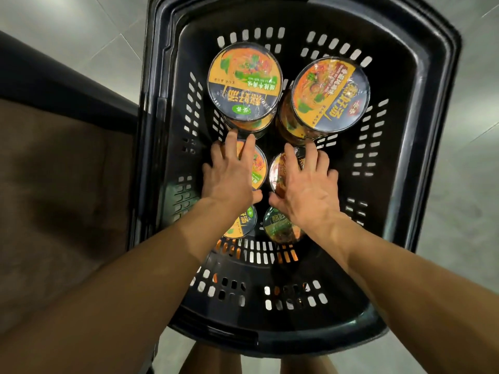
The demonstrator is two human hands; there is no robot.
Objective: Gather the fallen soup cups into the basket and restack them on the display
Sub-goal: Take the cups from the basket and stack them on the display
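Observation:
A black slotted shopping basket [421, 85] holds several soup cups with orange and dark blue lids. Two taller stacks stand at the far end: one on the left [244, 85] and one on the right [330, 95]. Lower down sit two middle cups [258, 168] [280, 168] and two near cups [240, 225] [278, 228]. My left hand [229, 174] lies spread over the left middle cup, fingers reaching its far rim. My right hand [307, 184] lies spread over the right middle cup. Both hands cover most of those lids.
A dark brown shelf surface [62, 184] with a black edge runs along the left of the basket. Grey tiled floor [459, 211] surrounds the basket on the right and at the top. My legs show below the basket's near rim.

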